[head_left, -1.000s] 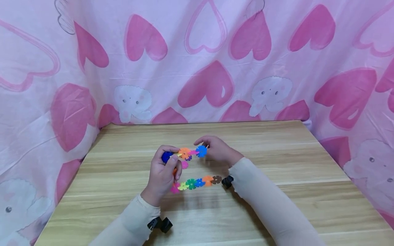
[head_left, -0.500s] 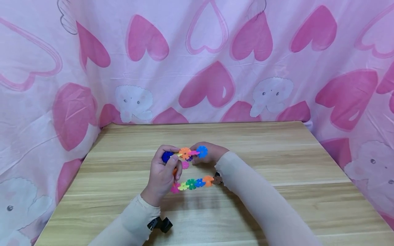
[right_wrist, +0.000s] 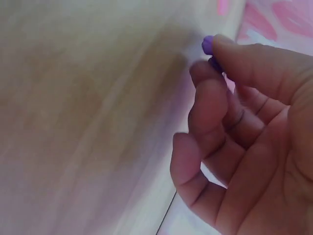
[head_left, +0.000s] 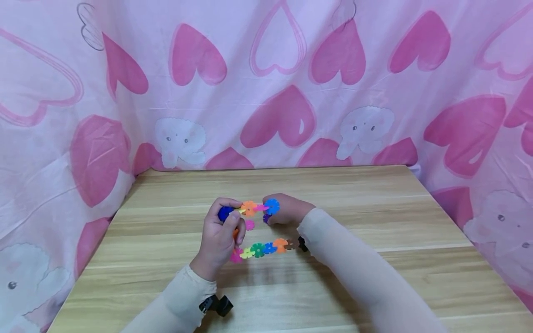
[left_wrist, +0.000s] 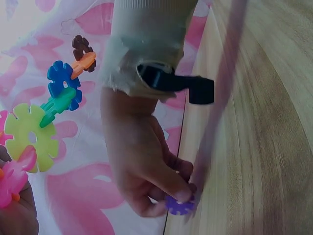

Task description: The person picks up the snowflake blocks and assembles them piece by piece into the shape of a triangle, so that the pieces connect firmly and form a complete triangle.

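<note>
My left hand (head_left: 220,236) grips a chain of linked, notched flower-shaped plastic discs. One end of the chain (head_left: 249,208) runs right through dark blue, yellow, orange, pink and light blue. The other end (head_left: 258,249) extends lower, through pink, yellow, green, blue and orange to brown. Beyond the light blue disc, my right hand (head_left: 287,209) pinches a loose purple disc (left_wrist: 180,205) between thumb and fingers, low by the tabletop. The right wrist view shows that purple disc (right_wrist: 208,45) at the thumb tip. A pink disc (head_left: 250,225) shows between the two chain ends.
A wooden table (head_left: 374,277) spreads under both arms. Pink curtains (head_left: 266,83) printed with hearts and white animals stand behind it and at both sides. Black camera mounts (head_left: 216,304) are strapped at the wrists.
My right hand has reached left behind the chain, taken the purple disc from the table and drawn it slightly right. The left hand and chain have stayed nearly still.
</note>
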{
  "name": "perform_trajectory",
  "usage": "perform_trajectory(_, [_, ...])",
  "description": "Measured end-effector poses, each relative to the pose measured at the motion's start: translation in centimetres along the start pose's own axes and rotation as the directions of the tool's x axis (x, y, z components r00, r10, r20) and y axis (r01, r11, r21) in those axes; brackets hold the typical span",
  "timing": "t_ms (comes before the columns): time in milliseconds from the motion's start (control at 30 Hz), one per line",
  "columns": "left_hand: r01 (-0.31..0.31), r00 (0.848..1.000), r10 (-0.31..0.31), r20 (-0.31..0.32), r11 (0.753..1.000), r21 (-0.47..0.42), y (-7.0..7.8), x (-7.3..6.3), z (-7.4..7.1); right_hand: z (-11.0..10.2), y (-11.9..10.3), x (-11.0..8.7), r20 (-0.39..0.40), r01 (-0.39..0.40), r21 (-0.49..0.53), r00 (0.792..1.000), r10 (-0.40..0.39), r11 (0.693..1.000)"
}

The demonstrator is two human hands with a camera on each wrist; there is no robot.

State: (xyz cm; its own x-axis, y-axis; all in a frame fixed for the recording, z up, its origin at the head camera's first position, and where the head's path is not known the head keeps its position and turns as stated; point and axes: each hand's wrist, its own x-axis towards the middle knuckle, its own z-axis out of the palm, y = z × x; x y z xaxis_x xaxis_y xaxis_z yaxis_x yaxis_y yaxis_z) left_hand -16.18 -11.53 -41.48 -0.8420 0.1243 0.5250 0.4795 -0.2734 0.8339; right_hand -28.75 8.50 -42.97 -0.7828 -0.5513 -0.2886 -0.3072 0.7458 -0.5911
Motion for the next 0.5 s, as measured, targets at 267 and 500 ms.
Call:
perform_trajectory(267, [-0.008,1.000,0.008,0.012,1.000,0.006,-0.1,0.0,-0.2,-1.6,-0.2,-3.9,-0.110,0.091,0.125,0.991,-0.077,0.988])
perform_trajectory(500, [-0.009,1.000,0.009,-0.008,1.000,0.015,-0.1,0.1,-0.2,-2.8,-0.6,-8.2,-0.274,0.266,0.318,0.945,-0.181,0.910])
